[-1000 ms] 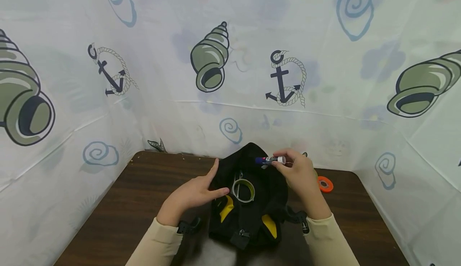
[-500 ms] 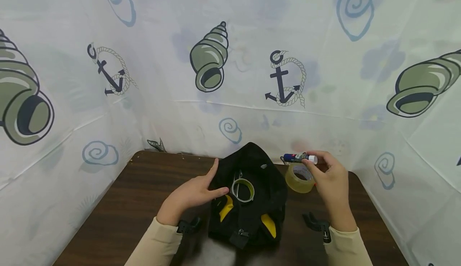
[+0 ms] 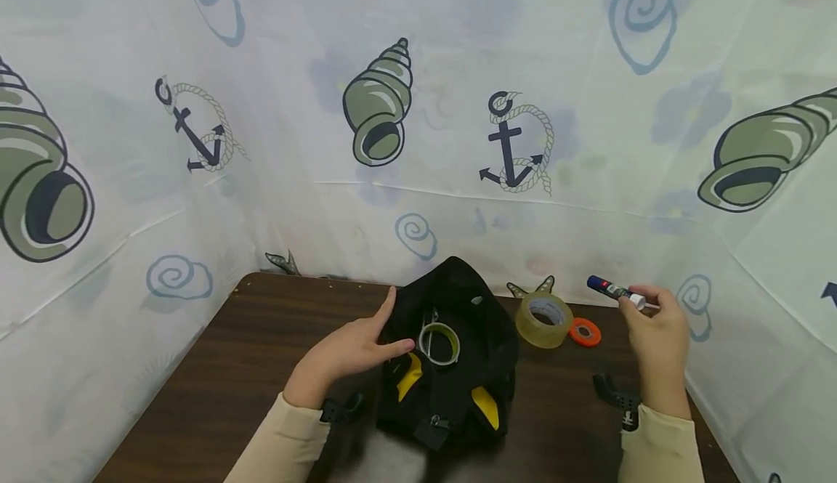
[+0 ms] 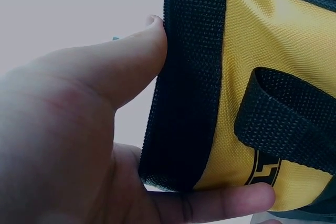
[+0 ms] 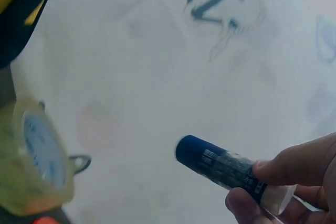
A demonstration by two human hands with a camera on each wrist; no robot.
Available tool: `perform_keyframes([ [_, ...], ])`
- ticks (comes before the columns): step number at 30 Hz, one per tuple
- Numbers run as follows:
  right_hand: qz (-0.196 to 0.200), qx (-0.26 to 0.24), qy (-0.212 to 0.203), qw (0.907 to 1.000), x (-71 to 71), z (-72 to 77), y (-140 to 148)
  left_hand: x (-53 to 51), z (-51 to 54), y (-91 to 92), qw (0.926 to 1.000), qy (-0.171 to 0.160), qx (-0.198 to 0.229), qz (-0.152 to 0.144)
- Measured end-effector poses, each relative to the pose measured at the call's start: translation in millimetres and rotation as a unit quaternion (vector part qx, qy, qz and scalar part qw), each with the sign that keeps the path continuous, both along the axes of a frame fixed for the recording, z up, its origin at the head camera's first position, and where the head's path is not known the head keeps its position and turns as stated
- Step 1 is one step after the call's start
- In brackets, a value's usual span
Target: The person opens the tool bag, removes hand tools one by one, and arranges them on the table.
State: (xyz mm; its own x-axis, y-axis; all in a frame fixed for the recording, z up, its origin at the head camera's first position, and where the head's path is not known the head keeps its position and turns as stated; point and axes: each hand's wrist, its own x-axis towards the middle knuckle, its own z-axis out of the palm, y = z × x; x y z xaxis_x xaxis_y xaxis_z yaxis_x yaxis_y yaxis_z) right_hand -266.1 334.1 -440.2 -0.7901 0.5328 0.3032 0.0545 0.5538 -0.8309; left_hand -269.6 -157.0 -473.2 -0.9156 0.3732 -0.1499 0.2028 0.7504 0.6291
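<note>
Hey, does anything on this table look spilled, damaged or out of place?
Nothing stands out: the open bag, yellowish tape roll and orange disc look intact, the right hand holds the tube, and I see no spill.

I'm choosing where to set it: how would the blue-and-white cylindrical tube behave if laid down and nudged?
The blue-and-white cylindrical tube would probably roll, since its body looks round. It is likely stiff: its sides run straight while the right hand pinches only one end. It may be light, judging by that pinch grip.
</note>
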Motion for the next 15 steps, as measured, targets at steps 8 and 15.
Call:
perform_keyframes([
  [8, -0.024, -0.153, -0.002, 0.988, -21.0, -59.8, 37, -0.3, -3.1, 1.3, 1.0, -0.002, -0.001, 0.0],
  [15, -0.031, -0.28, 0.034, 0.9589, -33.6, -107.8, 59, -1.4, -3.2, 1.4, 1.0, 0.003, 0.003, -0.002],
])
